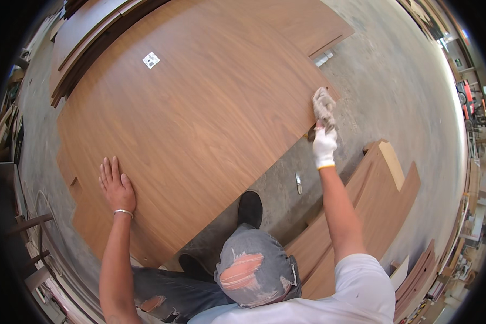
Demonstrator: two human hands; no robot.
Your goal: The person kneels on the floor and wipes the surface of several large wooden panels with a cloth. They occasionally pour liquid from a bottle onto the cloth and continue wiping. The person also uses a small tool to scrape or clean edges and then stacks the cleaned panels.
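Observation:
A large brown wood-grain panel (200, 108) lies in front of me, with a small white label (151, 60) on its upper left. My left hand (116, 186) is bare, with a bracelet at the wrist, and rests flat on the panel's left part with its fingers stretched out. On the far right, my right hand (325, 143) wears a white knit glove. It is closed on a crumpled greyish rag (323, 105) that touches the panel's right edge. Part of a small dark object (311, 133) shows beside that hand; its kind is unclear.
A small knife-like tool (298, 183) lies on the concrete floor (383, 92) between my foot and the stacked brown boards (372, 200) at right. More panels (83, 38) are piled at upper left. Another brown panel (302, 24) lies beyond. A metal frame (32, 224) stands at left.

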